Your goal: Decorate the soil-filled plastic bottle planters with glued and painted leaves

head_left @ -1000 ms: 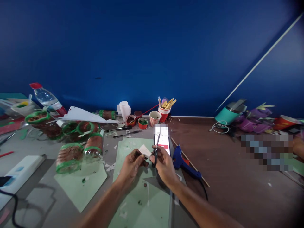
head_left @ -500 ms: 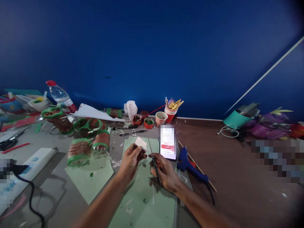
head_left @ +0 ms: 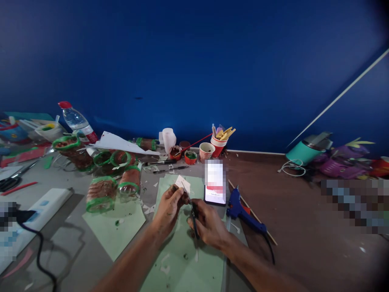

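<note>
My left hand point(head_left: 169, 206) pinches a small white paper scrap point(head_left: 182, 183) above a light green sheet point(head_left: 185, 243). My right hand point(head_left: 206, 224) grips black scissors point(head_left: 191, 207), whose blades point up and left into the scrap. Both hands are closed and smudged with dark paint. A phone point(head_left: 215, 187) with a lit screen lies just right of the hands. A blue glue gun point(head_left: 243, 213) lies beyond the phone.
Cut bottle pieces with green tape point(head_left: 101, 194) lie at the left, with a water bottle point(head_left: 77, 121) behind them. Cups with tools point(head_left: 217, 144) and small paint pots stand by the blue wall. A teal container point(head_left: 306, 149) and purple things sit far right. A black cable point(head_left: 36, 247) crosses the near left.
The scissors came in from the right and turned until their blades met the scrap in my left hand. The view also shifted, so everything on the table now sits further right in the picture.
</note>
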{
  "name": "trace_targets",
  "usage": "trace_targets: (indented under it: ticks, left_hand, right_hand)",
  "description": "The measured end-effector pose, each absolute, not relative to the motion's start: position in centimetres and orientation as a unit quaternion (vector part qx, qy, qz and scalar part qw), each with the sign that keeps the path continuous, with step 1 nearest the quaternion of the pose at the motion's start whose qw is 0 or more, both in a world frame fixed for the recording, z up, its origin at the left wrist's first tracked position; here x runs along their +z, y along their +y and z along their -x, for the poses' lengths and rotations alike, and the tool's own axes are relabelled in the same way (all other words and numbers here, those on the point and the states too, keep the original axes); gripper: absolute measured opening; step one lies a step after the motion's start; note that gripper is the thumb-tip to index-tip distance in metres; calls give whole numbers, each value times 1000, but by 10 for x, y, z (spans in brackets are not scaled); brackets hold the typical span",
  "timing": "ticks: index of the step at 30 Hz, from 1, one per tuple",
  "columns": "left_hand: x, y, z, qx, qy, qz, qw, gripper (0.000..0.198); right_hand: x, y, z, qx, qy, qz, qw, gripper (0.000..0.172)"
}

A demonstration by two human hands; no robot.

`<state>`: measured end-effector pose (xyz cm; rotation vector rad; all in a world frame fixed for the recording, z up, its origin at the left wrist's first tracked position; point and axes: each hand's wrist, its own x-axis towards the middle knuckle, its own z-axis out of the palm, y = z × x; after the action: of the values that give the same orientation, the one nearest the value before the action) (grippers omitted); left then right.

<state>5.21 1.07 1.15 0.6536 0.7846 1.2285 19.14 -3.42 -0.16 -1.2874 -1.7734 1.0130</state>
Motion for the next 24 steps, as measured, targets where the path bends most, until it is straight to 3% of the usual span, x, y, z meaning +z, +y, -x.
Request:
trace_targets:
  ticks: [24]
  left_hand:
    - [13, 9, -53, 526, 385, -334, 681, 23]
  right_hand:
    - [1, -34, -190, 395, -687, 492, 362, 24]
